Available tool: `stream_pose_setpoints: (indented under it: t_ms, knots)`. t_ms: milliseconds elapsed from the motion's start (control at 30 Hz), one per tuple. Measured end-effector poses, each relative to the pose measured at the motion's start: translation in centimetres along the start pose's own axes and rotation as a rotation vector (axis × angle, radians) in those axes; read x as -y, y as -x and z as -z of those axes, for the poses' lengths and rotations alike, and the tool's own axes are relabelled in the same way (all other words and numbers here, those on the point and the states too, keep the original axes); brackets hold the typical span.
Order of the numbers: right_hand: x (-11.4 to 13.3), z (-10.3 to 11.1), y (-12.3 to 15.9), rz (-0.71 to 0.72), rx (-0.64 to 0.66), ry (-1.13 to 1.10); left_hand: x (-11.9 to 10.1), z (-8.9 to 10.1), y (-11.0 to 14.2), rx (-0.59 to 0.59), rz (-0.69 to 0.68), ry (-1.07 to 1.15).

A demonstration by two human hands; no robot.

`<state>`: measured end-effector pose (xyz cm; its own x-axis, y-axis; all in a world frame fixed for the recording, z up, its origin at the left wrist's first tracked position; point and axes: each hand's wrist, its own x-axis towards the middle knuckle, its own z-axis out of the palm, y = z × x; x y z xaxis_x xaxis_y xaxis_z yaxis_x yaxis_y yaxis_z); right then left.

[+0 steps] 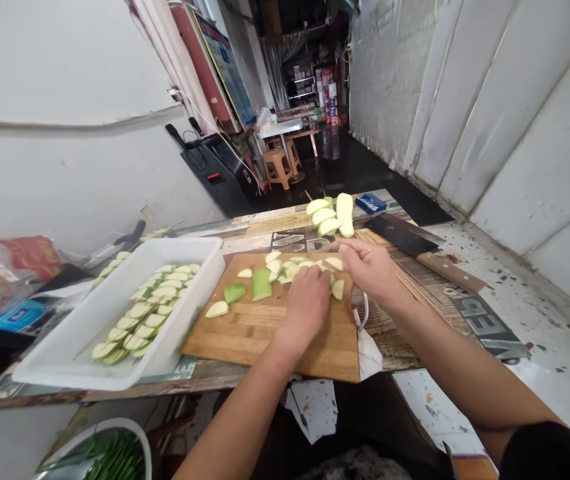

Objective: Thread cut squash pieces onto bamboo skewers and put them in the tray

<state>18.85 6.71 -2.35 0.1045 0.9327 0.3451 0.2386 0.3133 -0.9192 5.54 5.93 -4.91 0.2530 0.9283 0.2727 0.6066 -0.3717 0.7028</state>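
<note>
My left hand (pixel 309 301) is over the wooden cutting board (pixel 265 333), its fingers curled down among pale zucchini slices (pixel 292 269). What lies under those fingertips is hidden. My right hand (pixel 371 268) is closed in a pinch just beyond the board's right edge. Its fingertips meet the lower end of a row of zucchini slices (pixel 323 216), with a thin skewer (pixel 308 195) poking out at the far end. Beside that row lies a larger zucchini piece (pixel 345 215), cut face up. Green-skinned chunks (pixel 261 285) rest on the board's left half.
A white plastic tray (pixel 185 363) with skewered slices stands left of the board. To the right are loose bamboo skewers (pixel 415 283), a cleaver (pixel 399 235) and a blue box (pixel 371 203). A bowl of green vegetables (pixel 115 460) sits below the table edge.
</note>
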Motion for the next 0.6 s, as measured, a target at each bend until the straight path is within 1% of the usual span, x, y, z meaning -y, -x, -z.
stream_pose_setpoints:
  t_ms: [33, 100, 167, 233, 267, 333, 433, 500, 600]
  knots:
    - [0.2, -0.1, 0.1, 0.000, 0.005, 0.021, 0.1, 0.1, -0.2, 0.017, -0.032, -0.085]
    - [0.3, -0.1, 0.1, 0.001, 0.020, 0.036, 0.4, 0.4, -0.4, 0.045, -0.069, -0.160]
    - [0.1, -0.2, 0.1, 0.000, 0.035, 0.023, 0.8, 1.0, -0.4, 0.045, -0.080, -0.129]
    - [-0.2, -0.3, 0.2, -0.006, 0.049, 0.005, 1.2, 1.5, -0.1, -0.009, -0.047, -0.018]
    - [-0.3, -0.4, 0.2, -0.011, 0.055, 0.003, 1.5, 1.7, 0.1, -0.048, -0.006, 0.063]
    - [-0.4, -0.6, 0.4, -0.016, 0.069, 0.010, 2.1, 2.2, 0.7, -0.107, 0.135, 0.266]
    - [-0.3, -1.0, 0.9, 0.022, 0.141, 0.047, 3.3, 3.4, 1.7, -0.164, 0.437, 0.662]
    - [-0.1, -1.4, 1.5, 0.093, 0.242, 0.092, 4.3, 4.6, 2.4, -0.252, 0.578, 0.913]
    - [-0.3, -2.3, 2.7, 0.195, 0.422, 0.173, 5.9, 6.9, 3.1, -0.438, 0.661, 1.171]
